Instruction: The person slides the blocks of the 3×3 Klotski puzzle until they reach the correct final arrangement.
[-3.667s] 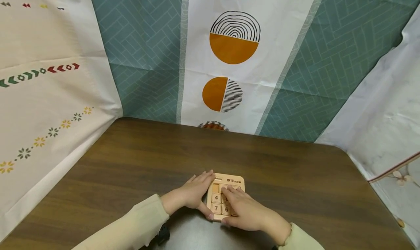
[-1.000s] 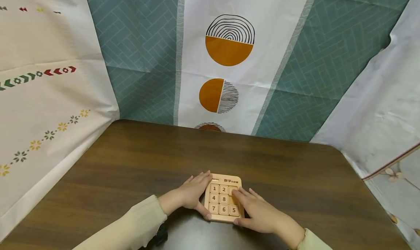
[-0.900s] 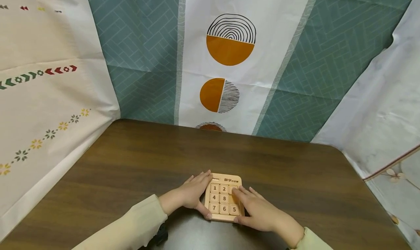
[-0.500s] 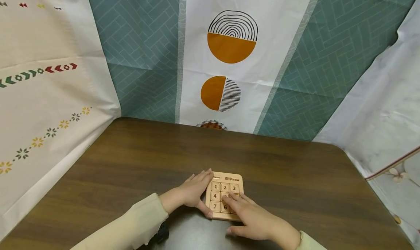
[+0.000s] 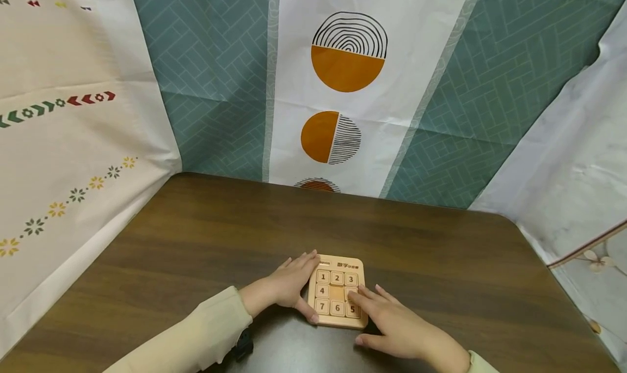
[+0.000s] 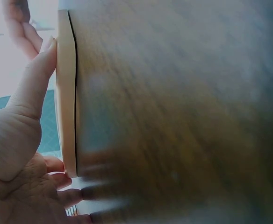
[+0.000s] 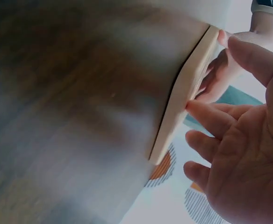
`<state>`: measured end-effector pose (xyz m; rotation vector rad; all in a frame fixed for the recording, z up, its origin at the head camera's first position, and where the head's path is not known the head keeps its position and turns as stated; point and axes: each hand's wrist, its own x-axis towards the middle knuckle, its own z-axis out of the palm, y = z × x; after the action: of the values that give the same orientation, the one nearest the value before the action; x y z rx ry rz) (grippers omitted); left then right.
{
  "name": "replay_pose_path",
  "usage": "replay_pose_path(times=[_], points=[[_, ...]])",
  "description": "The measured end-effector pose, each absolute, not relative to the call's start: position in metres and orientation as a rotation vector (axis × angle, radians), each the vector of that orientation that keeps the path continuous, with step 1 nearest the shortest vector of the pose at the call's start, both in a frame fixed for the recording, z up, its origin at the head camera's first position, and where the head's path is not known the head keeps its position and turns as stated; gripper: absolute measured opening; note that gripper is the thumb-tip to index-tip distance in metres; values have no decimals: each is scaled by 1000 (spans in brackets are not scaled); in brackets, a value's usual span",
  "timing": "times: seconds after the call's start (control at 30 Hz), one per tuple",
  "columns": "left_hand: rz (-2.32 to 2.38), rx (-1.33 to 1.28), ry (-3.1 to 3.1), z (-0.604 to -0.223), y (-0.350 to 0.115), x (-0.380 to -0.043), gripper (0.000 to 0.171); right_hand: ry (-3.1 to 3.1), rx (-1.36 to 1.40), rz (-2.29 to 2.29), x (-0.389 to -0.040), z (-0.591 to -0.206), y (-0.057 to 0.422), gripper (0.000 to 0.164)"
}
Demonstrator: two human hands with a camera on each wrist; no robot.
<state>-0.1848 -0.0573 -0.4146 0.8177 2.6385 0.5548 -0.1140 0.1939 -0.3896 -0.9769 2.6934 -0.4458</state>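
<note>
A pale wooden number sliding puzzle (image 5: 343,324) lies flat on the dark wooden table (image 5: 235,220). Its top row reads 1, 2, 3, and its bottom row 7, 6, 5. In the middle row are the 4 tile (image 5: 322,291), a bare central slot (image 5: 336,293) and a tile partly covered by a right fingertip. My left hand (image 5: 291,286) spans the puzzle's left side, thumb at the near corner and fingertips at the far one. My right hand (image 5: 399,324) reaches from the right, its index finger on the middle-row tile and its thumb just off the near right corner.
A teal and white patterned cloth (image 5: 343,101) hangs behind the table. Pale cloths hang on the left (image 5: 73,144) and on the right (image 5: 578,160). A small black object (image 5: 242,344) shows by the left sleeve.
The 8 tile has slid right out of the centre, leaving the gap there. My right hand moved over the centre, then back right. The left hand has stayed at the puzzle's left side.
</note>
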Motion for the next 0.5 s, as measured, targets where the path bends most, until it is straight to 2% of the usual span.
replay_pose_path(times=[0.27, 0.5], points=[[519, 832, 2655, -418, -56, -186, 123, 2676, -1061, -392, -98, -393, 184, 71], [540, 819, 2651, -416, -57, -185, 123, 2730, -1121, -333, -105, -399, 180, 72]])
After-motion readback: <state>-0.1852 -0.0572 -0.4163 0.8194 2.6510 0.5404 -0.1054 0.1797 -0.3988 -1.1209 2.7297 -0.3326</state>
